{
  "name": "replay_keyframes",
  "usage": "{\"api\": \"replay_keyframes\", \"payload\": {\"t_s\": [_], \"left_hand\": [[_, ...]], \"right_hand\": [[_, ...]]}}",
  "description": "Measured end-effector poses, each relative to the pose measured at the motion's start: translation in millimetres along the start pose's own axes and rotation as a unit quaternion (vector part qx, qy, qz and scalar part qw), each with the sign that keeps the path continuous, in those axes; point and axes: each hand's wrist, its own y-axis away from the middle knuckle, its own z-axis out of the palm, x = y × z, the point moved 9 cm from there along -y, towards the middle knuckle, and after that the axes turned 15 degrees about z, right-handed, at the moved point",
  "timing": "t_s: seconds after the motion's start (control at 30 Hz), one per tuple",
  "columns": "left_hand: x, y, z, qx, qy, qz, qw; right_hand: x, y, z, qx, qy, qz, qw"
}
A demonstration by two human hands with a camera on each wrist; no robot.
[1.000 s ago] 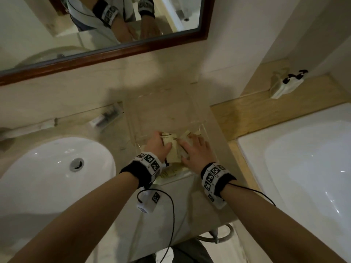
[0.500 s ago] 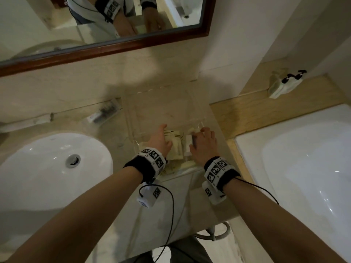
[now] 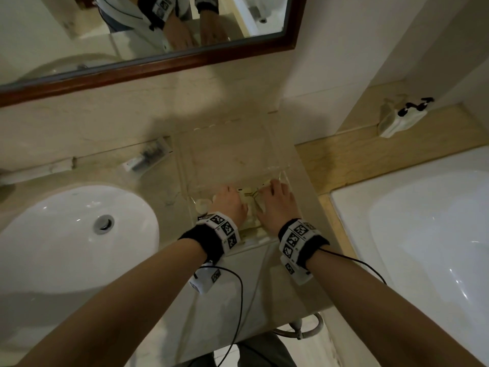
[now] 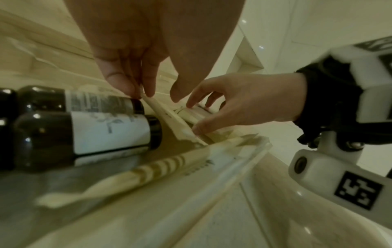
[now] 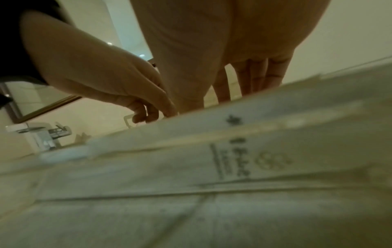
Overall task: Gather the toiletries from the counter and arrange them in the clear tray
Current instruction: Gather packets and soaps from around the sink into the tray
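Note:
A clear tray [image 3: 281, 157] sits on the marble counter between the sink and the bathtub. Both hands are inside its near end, on several cream paper packets [image 3: 248, 193]. My left hand [image 3: 229, 201] pinches the top edge of one tilted packet [image 4: 169, 120] between fingertips and thumb. My right hand [image 3: 275, 200] holds the neighbouring packets [image 4: 197, 111] between thumb and spread fingers. Two dark bottles [image 4: 101, 132] with white labels lie on their sides in the tray, left of the packets. A striped packet [image 4: 161, 167] lies along the tray's near wall. The right wrist view is filled by blurred packets [image 5: 233, 167].
A clear-wrapped comb [image 3: 148, 160] and a long white packet [image 3: 39, 169] lie on the counter behind the sink [image 3: 79, 234]. The bathtub [image 3: 423, 234] is at the right, with a white pouch [image 3: 399, 120] on its ledge. A mirror [image 3: 148, 67] hangs above.
My right hand, which had drawn a packet off to the right, has come back against the left hand. Both hands now sit a little deeper in the tray.

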Motion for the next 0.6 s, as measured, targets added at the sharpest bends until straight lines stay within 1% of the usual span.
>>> {"api": "replay_keyframes", "payload": {"t_s": [0.1, 0.17, 0.3, 0.4, 0.43, 0.5, 0.6], "left_hand": [[1, 0, 2, -0.026, -0.020, 0.010, 0.999], [1, 3, 3, -0.038, -0.032, 0.009, 0.999], [3, 8, -3, -0.016, -0.058, 0.018, 0.998], [3, 12, -8, 0.012, -0.050, 0.014, 0.999], [5, 13, -9, 0.017, -0.052, 0.021, 0.998], [15, 12, -9, 0.016, -0.063, 0.068, 0.996], [36, 10, 1, -0.009, -0.079, 0.177, 0.981]], "right_hand": [[5, -2, 0, 0.003, 0.024, 0.006, 1.000], [7, -1, -1, -0.003, 0.011, 0.010, 1.000], [13, -4, -11, 0.015, -0.092, 0.038, 0.995], [28, -8, -18, 0.030, -0.214, 0.090, 0.972], [33, -8, -20, 0.037, -0.238, 0.100, 0.965], [36, -9, -21, 0.042, -0.244, 0.102, 0.964], [33, -7, -20, 0.045, -0.224, 0.077, 0.971]]}}
